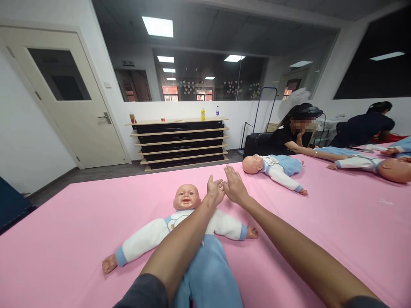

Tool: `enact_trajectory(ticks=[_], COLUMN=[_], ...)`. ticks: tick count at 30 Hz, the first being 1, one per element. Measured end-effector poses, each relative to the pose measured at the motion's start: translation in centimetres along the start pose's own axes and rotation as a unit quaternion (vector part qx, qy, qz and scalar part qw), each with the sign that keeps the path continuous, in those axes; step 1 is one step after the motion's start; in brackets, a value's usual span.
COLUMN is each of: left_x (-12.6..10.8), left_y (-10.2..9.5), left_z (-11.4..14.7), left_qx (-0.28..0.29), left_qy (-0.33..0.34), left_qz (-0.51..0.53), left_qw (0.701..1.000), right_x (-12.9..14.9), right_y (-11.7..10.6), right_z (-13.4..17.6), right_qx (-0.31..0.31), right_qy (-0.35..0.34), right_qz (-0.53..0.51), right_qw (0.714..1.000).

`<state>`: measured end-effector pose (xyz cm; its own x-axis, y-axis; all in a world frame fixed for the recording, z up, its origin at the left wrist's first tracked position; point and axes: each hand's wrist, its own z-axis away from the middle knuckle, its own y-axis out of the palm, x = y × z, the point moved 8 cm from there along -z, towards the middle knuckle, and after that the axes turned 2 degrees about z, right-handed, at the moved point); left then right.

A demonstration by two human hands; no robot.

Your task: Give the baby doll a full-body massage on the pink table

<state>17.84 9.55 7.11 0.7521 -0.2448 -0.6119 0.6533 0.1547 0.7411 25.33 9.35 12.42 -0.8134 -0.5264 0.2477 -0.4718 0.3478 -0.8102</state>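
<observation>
A baby doll [210, 261] in a white top and light blue trousers lies face up on the pink-covered table [64, 239], arms spread out. Above its chest, to the right of its head, my left hand [215, 190] is held palm up with the fingers apart and nothing in it. Close beside it, my right hand [236, 186] is raised with its fingers stretched out, also holding nothing. The fingers of both hands come near each other; whether they touch I cannot tell. My left forearm crosses over the doll and covers part of its top.
A second doll [279, 169] lies farther back on the right, and a third doll [369, 164] lies beyond it. A seated person [285, 134] rests an arm on the table; another person [362, 122] leans over at far right. A stacked shelf [181, 143] with bottles stands behind.
</observation>
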Motion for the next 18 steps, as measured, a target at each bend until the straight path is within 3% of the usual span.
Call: enact_trajectory(ticks=[2, 6, 9, 12, 15, 16, 18], left_x=[-1.7, -4.9, -5.2, -3.4, -3.1, -3.6, -4.7], left_y=[0.7, 1.4, 0.7, -1.2, -4.3, -5.4, -6.9], left_z=[2.3, 9.0, 14.9, 19.8, 23.2, 24.1, 25.8], left_qx=[0.025, 0.072, 0.093, 0.101, 0.066, 0.041, -0.010], left_qy=[0.006, 0.023, 0.034, 0.043, 0.163, 0.232, 0.366], left_qz=[0.002, 0.002, 0.003, -0.013, -0.151, -0.227, -0.383], left_qw=[1.000, 0.997, 0.995, 0.994, 0.973, 0.945, 0.848], right_x=[5.0, 15.8, 20.6, 21.6, 20.6, 19.9, 18.6], right_y=[-2.7, -5.8, -7.4, -7.4, -6.1, -5.3, -3.7], right_z=[3.0, 11.0, 14.3, 14.1, 12.9, 12.6, 12.5], right_qx=[-0.042, 0.020, 0.034, 0.043, 0.023, 0.008, -0.029], right_qy=[-0.039, -0.112, -0.136, -0.117, -0.065, -0.039, 0.006], right_qz=[-0.084, -0.176, -0.195, -0.221, -0.264, -0.277, -0.283], right_qw=[0.995, 0.978, 0.971, 0.967, 0.962, 0.960, 0.959])
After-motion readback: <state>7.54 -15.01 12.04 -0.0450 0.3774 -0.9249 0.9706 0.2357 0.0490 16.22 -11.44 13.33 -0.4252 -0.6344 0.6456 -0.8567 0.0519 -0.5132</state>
